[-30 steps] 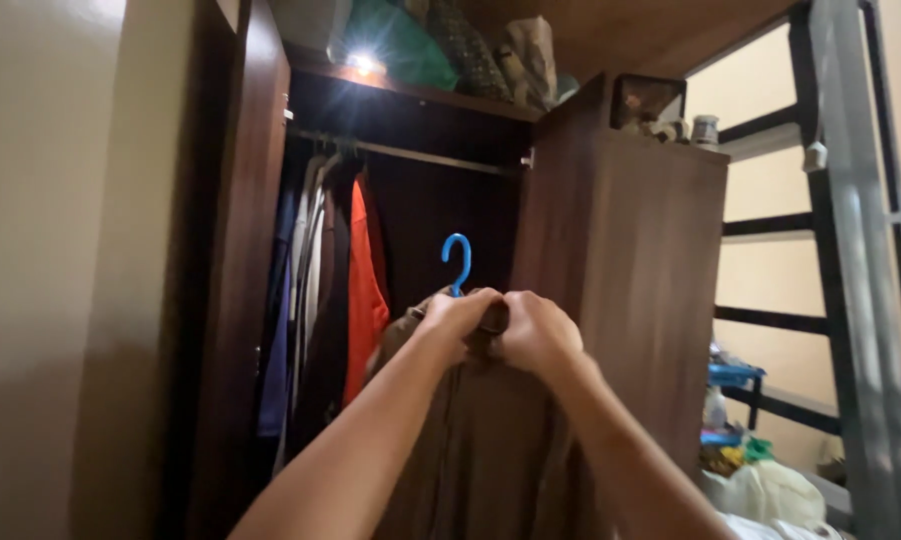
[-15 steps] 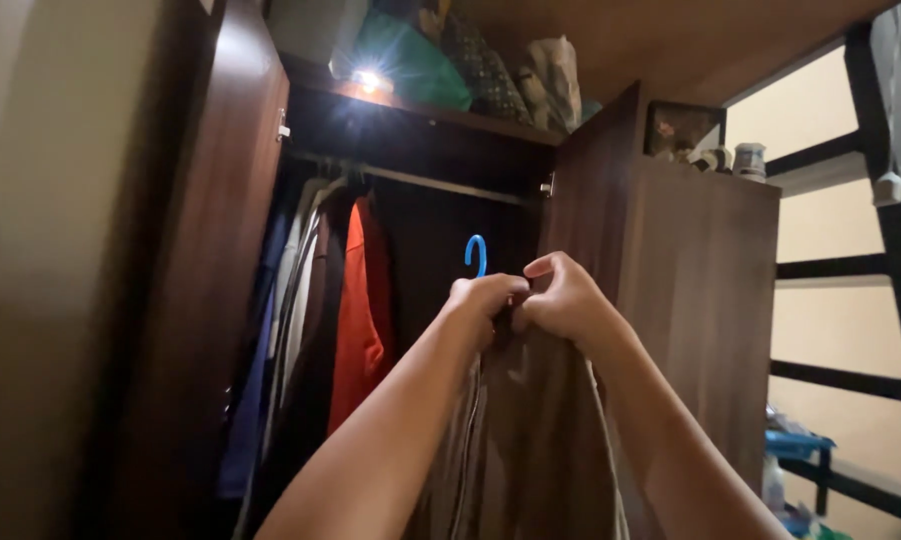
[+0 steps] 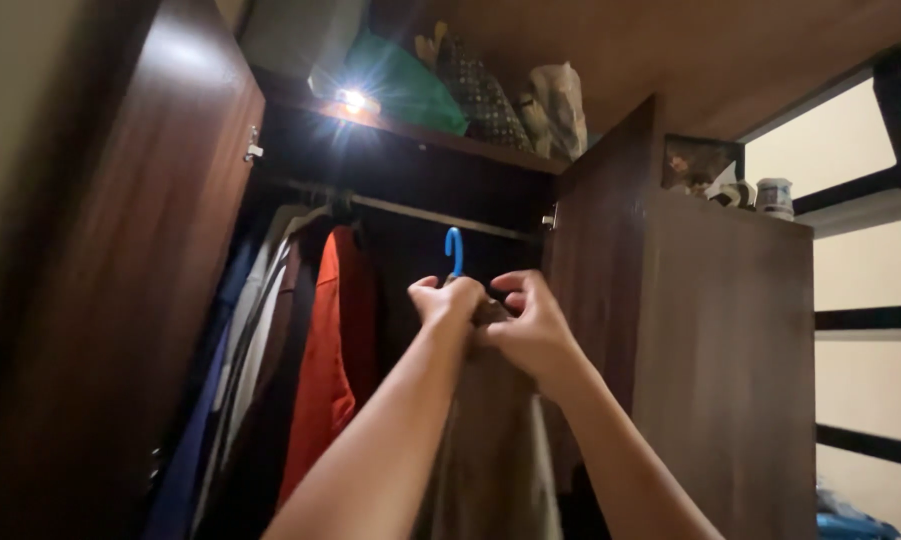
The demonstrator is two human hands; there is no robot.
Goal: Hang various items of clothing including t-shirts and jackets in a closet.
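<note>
A brown garment point(image 3: 495, 450) hangs from a blue plastic hanger point(image 3: 454, 251) that I hold up in front of an open dark wood wardrobe. My left hand point(image 3: 446, 300) grips the garment's top just under the hook. My right hand point(image 3: 530, 325) pinches the same collar area from the right, touching the left hand. The hook sits just below the metal rail point(image 3: 420, 213) and is not over it. On the rail's left part hang an orange garment point(image 3: 328, 360) and several darker and white ones.
The left wardrobe door point(image 3: 120, 300) and the right door point(image 3: 670, 330) stand open on either side. Bags point(image 3: 450, 85) and a small bright lamp point(image 3: 351, 98) sit on the top shelf. Cups point(image 3: 773, 197) stand on the right cabinet. A black metal frame point(image 3: 870, 318) is at far right.
Both hands have lifted the hanger with the brown garment up and a little left, closer to the rail. The camera tilted up and moved nearer the wardrobe.
</note>
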